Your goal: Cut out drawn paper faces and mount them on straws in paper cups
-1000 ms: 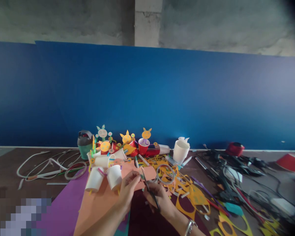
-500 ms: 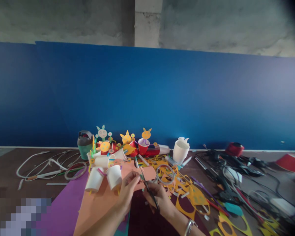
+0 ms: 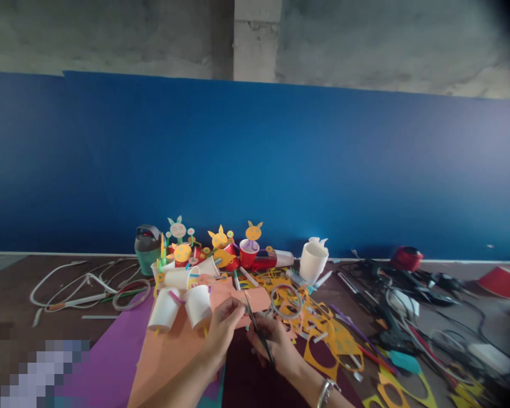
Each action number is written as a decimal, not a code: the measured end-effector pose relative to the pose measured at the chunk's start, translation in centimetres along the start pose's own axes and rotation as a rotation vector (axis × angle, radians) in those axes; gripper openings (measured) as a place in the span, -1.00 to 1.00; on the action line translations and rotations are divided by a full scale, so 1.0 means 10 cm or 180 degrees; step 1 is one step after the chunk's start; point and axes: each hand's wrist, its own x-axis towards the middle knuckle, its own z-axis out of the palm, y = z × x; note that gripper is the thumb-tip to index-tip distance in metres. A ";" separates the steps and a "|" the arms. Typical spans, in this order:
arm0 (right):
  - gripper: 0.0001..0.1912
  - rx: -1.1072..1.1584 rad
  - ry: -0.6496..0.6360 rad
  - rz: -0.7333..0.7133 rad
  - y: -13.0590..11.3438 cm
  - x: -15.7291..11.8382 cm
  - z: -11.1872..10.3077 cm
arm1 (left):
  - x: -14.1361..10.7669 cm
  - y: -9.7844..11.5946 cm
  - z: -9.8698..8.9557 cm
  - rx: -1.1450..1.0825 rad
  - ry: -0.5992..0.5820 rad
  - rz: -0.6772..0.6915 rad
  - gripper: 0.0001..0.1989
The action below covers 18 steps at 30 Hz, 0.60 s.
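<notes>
Black-handled scissors (image 3: pixel 262 340) are gripped in my right hand (image 3: pixel 276 343), their blades pointing up and to the left. My left hand (image 3: pixel 225 323) pinches something small beside the blades; the fingers hide most of it. Around the fingertips lies an orange paper piece (image 3: pixel 260 298), over other orange sheets. Left of my left hand, two white paper cups (image 3: pixel 198 306) rest upside down on an orange sheet (image 3: pixel 165 362). Behind them are more cups, some with paper animal faces such as the orange one (image 3: pixel 253 231) above a red cup (image 3: pixel 249 255).
Yellow paper scraps (image 3: pixel 323 334) and a tape roll (image 3: pixel 286 301) lie to the right. A white cup (image 3: pixel 313 262) stands behind them. Cables and black tools (image 3: pixel 397 323) spread at far right. White cables (image 3: pixel 85 283) and a green bottle (image 3: pixel 148 252) are at left.
The scissors and my right hand have shifted very slightly. My left fingertips have tilted a little to the right. Everything else on the table stays in place.
</notes>
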 end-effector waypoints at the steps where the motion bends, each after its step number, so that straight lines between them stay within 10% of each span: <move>1: -0.74 -0.0011 0.0007 0.0009 -0.02 0.00 0.00 | 0.00 0.00 0.00 -0.0009 -0.0003 0.0000 -0.81; 18: -0.80 -0.0063 -0.0052 -0.0047 0.03 0.01 -0.06 | -0.01 0.01 -0.01 0.0024 -0.0091 -0.0024 -0.81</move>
